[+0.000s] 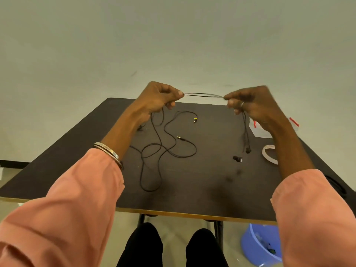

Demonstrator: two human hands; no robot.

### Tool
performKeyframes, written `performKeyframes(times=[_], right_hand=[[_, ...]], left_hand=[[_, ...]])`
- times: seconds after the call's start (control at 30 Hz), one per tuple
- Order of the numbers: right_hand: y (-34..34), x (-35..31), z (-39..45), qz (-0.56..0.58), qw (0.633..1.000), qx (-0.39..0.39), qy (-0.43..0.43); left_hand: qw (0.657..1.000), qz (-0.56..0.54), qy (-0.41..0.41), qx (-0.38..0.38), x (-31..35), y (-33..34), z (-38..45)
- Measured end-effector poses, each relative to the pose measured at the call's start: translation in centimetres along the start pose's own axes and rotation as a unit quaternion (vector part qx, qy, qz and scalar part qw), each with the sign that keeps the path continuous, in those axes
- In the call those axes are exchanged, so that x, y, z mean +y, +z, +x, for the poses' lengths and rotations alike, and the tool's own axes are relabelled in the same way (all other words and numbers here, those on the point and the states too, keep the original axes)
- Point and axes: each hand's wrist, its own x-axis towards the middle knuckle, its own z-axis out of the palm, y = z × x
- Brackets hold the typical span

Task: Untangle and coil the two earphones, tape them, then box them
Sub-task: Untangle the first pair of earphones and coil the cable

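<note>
- Two thin black strands of earphone cable [203, 95] stretched taut and level in the air above the far half of the bench [192, 189], probably to draw one lead straight and see where it still crosses the other.
- Left hand [159, 99] pinching one end of that stretch between thumb and forefinger, the other fingers curled under; cable trailing down from it into loose loops [154, 151] on the bench, presumably slack left lying so it can feed through freely.
- Right hand [250, 105] pinching the other end the same way, with strands hanging below it down to two dark earbuds [240, 156], hard to say whether just touching the bench or hanging over it.
- Two jack plugs on the bench amid the loops: one with a yellow collar [195, 120], one plain metal [180, 138], lying apart, which suggests two separate leads only partly sorted.
- Roll of tape [269, 154] and a clear box with red clips [259, 130] near the right forearm, likely parked within reach for later steps; coiling not yet begun.
- Blue bucket [258, 245] on the floor below the right near corner.
</note>
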Motion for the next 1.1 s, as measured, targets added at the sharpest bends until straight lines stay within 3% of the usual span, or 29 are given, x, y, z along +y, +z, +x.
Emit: performKeyframes(times=[0.07, 0.13, 0.27, 0.37, 0.43, 0.53, 0.7, 0.8, 0.9, 1.03, 1.1], right_hand=[[-0.5, 0.9, 0.4, 0.045, 0.994, 0.096, 0.005], [-0.6, 2.1, 0.8, 0.001, 0.991, 0.126, 0.051], [-0.1, 4.2, 1.2, -0.087, 0.979, 0.125, 0.133], [0.2, 4.2, 1.1, -0.210, 0.961, 0.025, 0.180], [0.8, 3.3, 0.7, -0.230, 0.959, -0.064, 0.154], [3.0, 0.8, 0.1, -0.158, 0.977, -0.134, 0.059], [6.5, -0.6, -0.2, -0.198, 0.974, -0.111, -0.025], [5.0, 0.3, -0.5, -0.115, 0.992, -0.057, -0.011], [2.6, 0.9, -1.1, -0.023, 0.998, 0.060, 0.010], [-0.2, 1.8, -1.6, 0.052, 0.965, 0.250, 0.054], [-1.2, 2.5, -1.5, 0.066, 0.940, 0.322, 0.091]], left_hand=[[1.000, 0.019, -0.002, 0.015, -0.2, -0.9, 0.3], [0.998, 0.063, -0.007, 0.020, -0.5, -1.5, 0.4], [0.995, 0.092, -0.011, 0.025, -1.5, -1.8, 0.7], [0.994, 0.104, 0.003, 0.016, -2.0, -1.1, 1.0], [0.993, 0.112, 0.017, 0.011, -1.8, -0.2, 1.0], [0.993, 0.109, 0.043, 0.001, -1.1, 1.9, 0.7], [0.993, 0.090, 0.076, -0.025, -0.8, 3.8, 0.1], [0.992, 0.093, 0.075, -0.040, -1.4, 3.3, -0.4], [0.990, 0.119, 0.065, -0.049, -2.8, 2.0, -0.6], [0.978, 0.200, 0.059, -0.026, -4.7, 0.3, -0.7], [0.981, 0.187, 0.050, -0.011, -5.1, -0.1, -0.9]])
